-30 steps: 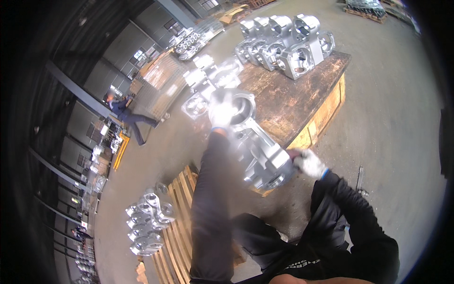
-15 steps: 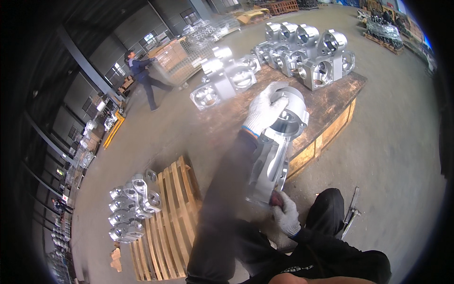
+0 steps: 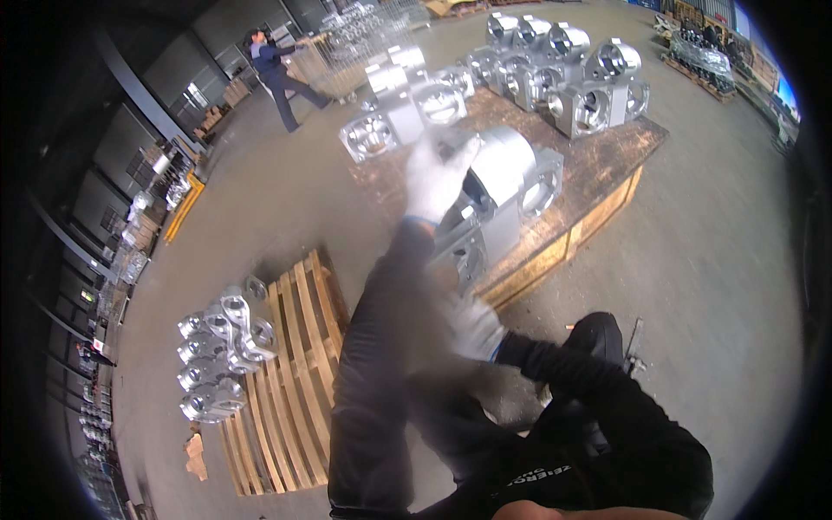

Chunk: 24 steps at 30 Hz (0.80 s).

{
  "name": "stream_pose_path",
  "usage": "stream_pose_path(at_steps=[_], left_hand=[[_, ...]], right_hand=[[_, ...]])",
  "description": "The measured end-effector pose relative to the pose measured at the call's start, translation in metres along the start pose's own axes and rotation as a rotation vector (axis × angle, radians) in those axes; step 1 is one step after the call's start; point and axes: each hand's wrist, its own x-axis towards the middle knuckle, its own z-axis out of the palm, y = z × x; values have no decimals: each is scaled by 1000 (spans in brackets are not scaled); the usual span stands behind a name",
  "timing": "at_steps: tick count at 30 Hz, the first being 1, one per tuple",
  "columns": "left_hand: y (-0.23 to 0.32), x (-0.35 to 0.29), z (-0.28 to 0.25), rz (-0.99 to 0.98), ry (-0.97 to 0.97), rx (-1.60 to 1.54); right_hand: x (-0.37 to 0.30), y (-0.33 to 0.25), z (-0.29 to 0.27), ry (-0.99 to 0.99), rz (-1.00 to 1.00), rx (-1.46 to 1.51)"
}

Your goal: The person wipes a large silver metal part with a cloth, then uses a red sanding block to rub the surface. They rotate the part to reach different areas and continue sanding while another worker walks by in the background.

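Silver casting (image 3: 507, 169), stained wooden crate (image 3: 594, 165); grey floor (image 3: 711, 234)

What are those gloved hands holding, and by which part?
The left hand holds the metal piece by its upper round end; whether the right hand holds anything cannot be told.

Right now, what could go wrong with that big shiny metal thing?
The metal part, by the near edge of the wooden table, might slip and land on the person's leg. The left hand, against its upper end, could get pinched if it tips. The long thin object lying on the floor might trip someone.
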Motion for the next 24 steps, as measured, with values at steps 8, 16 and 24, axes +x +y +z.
stream_pose_path(at_steps=[8,16,24], left_hand=[[18,-15,-8,-48,198,210],[-34,-118,-56,202,99,944],[-72,-151,-59,9,110,802]], right_hand=[[31,79,-63,-50,-260,-251],[34,97,-26,168,-427,41],[32,38,23,85,-71,536]])
